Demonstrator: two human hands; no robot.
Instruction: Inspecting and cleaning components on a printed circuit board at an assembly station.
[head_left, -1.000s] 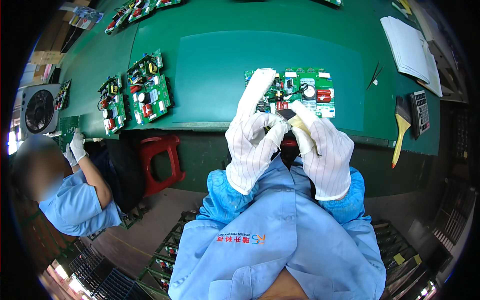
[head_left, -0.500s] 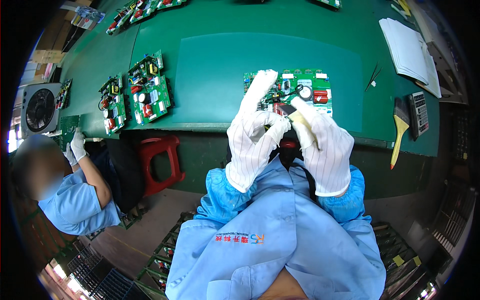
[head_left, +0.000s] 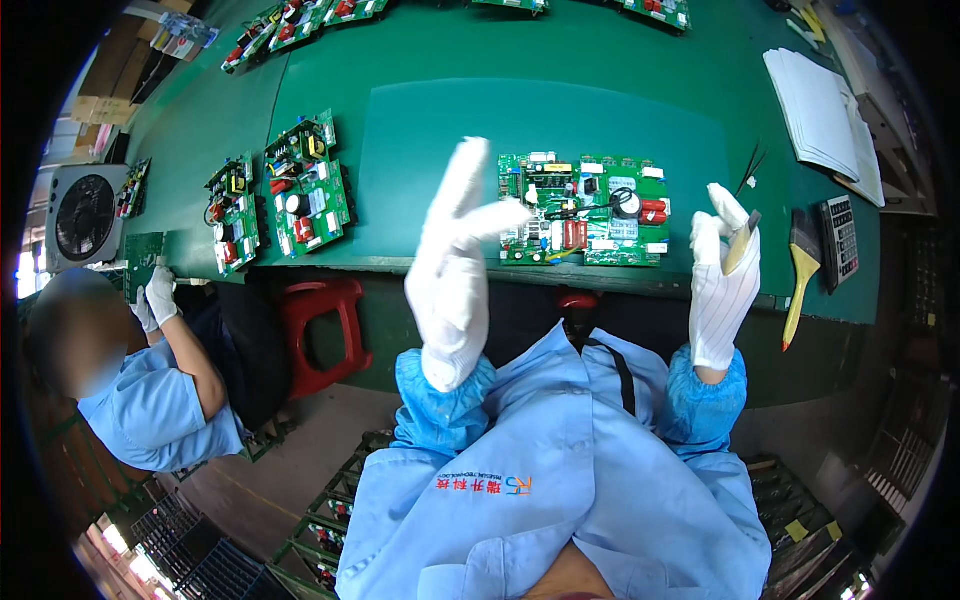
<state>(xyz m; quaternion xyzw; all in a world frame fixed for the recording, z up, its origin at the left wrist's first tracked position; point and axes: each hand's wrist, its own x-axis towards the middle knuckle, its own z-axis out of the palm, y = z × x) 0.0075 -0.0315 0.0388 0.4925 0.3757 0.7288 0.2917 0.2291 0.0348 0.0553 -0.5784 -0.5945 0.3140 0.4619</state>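
A green circuit board (head_left: 600, 245) with red, white and black parts lies on the mat in front of me. Left of it is my left hand (head_left: 455, 265) in a white glove, its fingers stretched upward and its thumb reaching over the board's left edge. It holds nothing. To the right of the board, my gloved right hand (head_left: 722, 285) has its fingers bent around a small brush (head_left: 740, 250) with a yellowish body and a dark end; most of the brush is hidden in the glove. Black cable (head_left: 580, 210) runs across the board to a round capacitor.
Boards stand in a group (head_left: 310, 205) at the left; others line the far edge. On the right are tweezers (head_left: 750, 168), papers (head_left: 820, 115), a yellow-handled brush (head_left: 803, 265) and a calculator (head_left: 840, 235). A co-worker (head_left: 160, 390) sits left, near a red stool (head_left: 320, 335) and a fan (head_left: 82, 218).
My hands have parted from above the board. The left has moved left with its fingers straightened, the right has gone right with the small brush, and the board is uncovered.
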